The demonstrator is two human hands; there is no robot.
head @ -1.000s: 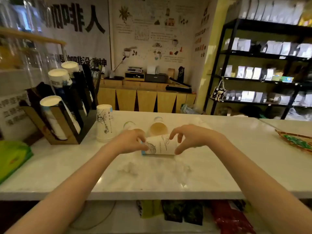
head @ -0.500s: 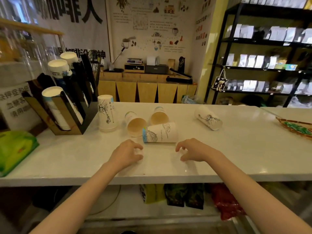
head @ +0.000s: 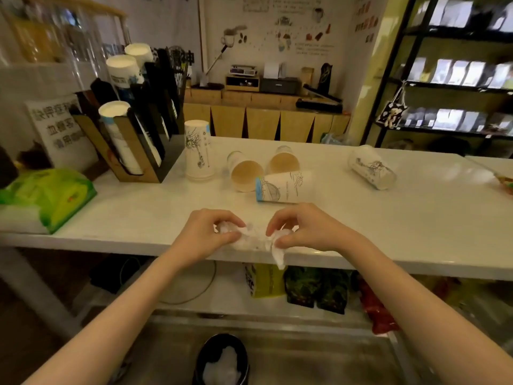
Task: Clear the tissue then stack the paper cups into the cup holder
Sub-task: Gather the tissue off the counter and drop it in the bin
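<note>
1. Both hands at the near edge of the white counter (head: 416,218). Left hand (head: 205,234) and right hand (head: 302,232) each pinch crumpled tissue (head: 251,240) between thumb and fingertips; a corner hangs over the lip
2. Tissue looks soft, very light, likely to tear or shed if pulled apart. Better gathered into one wad, gripped at the bunched middle rather than the loose corner
3. Bin (head: 222,359) on the floor directly below, white wad already inside. Clear drop path off the edge, judged short and unobstructed
4. Cups: one lying cup (head: 283,187) just behind the hands, two more on their sides (head: 245,175) (head: 283,162), another (head: 372,170) well apart to the right, one inverted cup (head: 198,151) beside the cup holder (head: 144,151)
5. Cups are thin, light, will roll and crush; take them round the wall, gently
6. Open counter to the right; green packet (head: 50,195) crowds the left
</note>
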